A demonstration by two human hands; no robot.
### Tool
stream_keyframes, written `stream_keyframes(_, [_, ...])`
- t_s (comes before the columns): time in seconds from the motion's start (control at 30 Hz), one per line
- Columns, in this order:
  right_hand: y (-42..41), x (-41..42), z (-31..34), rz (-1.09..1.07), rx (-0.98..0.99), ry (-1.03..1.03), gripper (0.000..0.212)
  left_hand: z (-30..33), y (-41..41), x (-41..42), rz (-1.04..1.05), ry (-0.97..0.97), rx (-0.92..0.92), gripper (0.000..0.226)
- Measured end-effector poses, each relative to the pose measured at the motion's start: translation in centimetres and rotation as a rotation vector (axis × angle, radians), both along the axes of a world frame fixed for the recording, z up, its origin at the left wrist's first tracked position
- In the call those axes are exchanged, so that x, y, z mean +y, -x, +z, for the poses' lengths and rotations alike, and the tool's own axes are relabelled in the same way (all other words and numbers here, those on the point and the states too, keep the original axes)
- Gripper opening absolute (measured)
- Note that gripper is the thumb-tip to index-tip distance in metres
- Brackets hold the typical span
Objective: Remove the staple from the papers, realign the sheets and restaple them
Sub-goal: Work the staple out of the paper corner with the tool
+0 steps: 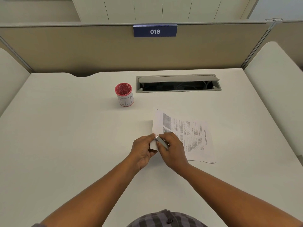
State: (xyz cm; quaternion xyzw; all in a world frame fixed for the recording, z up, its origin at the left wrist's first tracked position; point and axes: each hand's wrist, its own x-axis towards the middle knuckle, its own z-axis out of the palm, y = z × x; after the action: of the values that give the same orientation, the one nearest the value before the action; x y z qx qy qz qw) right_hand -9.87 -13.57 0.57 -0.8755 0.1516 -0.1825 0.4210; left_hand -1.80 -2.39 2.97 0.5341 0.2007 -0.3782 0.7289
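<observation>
A stack of printed papers lies on the white desk, right of centre, its near-left corner lifted. My left hand pinches that corner from the left. My right hand grips a small silver metal stapler and presses its tip against the same corner, right beside my left thumb. The staple itself is hidden under my fingers and the tool.
A red mesh cup with a white label reading "BIN" stands behind the papers to the left. An open cable hatch sits in the desk at the back. Partition walls enclose the desk on three sides.
</observation>
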Motion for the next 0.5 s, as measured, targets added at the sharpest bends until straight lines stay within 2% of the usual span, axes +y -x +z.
stream_keyframes(0.23, [-0.11, 0.09, -0.34, -0.007, 0.023, 0.046, 0.023, 0.01, 0.18, -0.01, -0.017, 0.004, -0.037, 0.012])
stream_keyframes(0.5, [0.28, -0.06, -0.43, 0.029, 0.005, -0.017, 0.025, 0.07, 0.26, 0.17, -0.016, -0.011, -0.024, 0.012])
